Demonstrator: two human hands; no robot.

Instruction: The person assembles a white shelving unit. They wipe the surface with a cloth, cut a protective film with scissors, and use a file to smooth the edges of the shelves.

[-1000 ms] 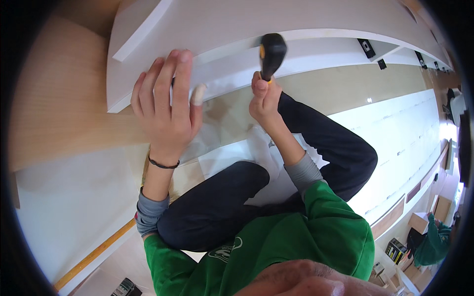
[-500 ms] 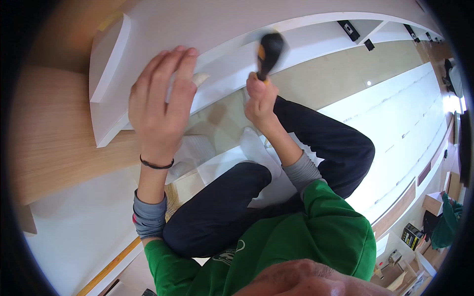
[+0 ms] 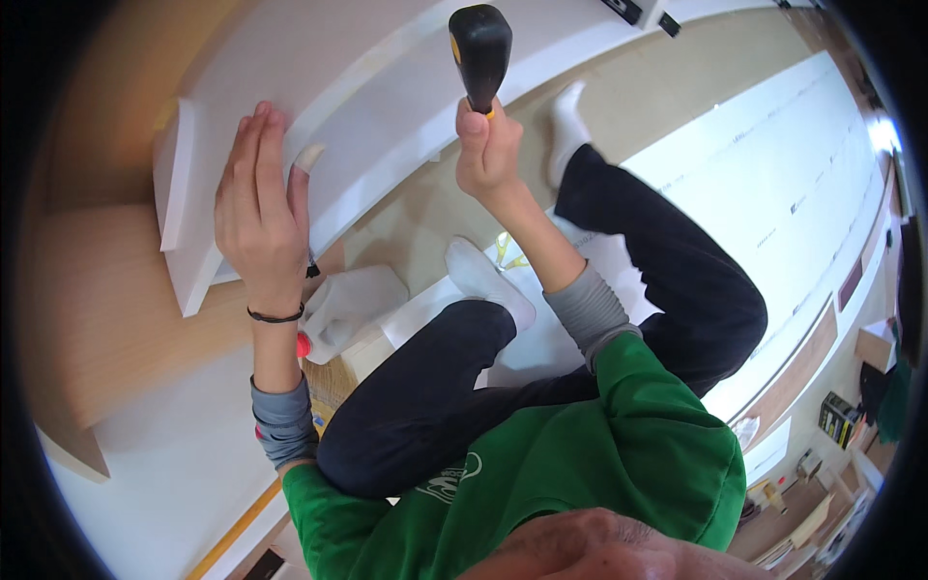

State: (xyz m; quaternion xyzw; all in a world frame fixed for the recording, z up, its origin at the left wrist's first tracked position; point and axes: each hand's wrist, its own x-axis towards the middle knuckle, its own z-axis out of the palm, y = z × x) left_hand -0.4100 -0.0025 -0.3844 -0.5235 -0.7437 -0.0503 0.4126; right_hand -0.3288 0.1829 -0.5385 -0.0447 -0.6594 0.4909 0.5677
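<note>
My left hand [image 3: 259,208] lies with its fingers stretched along a long white panel [image 3: 372,116]; it holds nothing. Its thumb has a pale cover [image 3: 309,158] on the tip, and a thin black band circles the wrist. Raised to the right of it, my right hand [image 3: 491,159] is closed round a tool [image 3: 480,53] with a thick, rounded black end and yellow marks; the rest of the tool is hidden, so its exact kind does not show. The black end points up, over the white panel, apart from my left hand.
A white upright board [image 3: 193,266] joins the panel at left, beside a wood-coloured board [image 3: 126,290]. Yellow-handled scissors [image 3: 507,251] lie near my foot. A white bag [image 3: 353,304] sits by my left forearm. A large white printed sheet [image 3: 744,193] covers floor at right.
The view has shifted. My left fingers have drawn closer together and the thumb now shows. The tool in my right hand, blurred before, is now sharp. My right foot has come into view.
</note>
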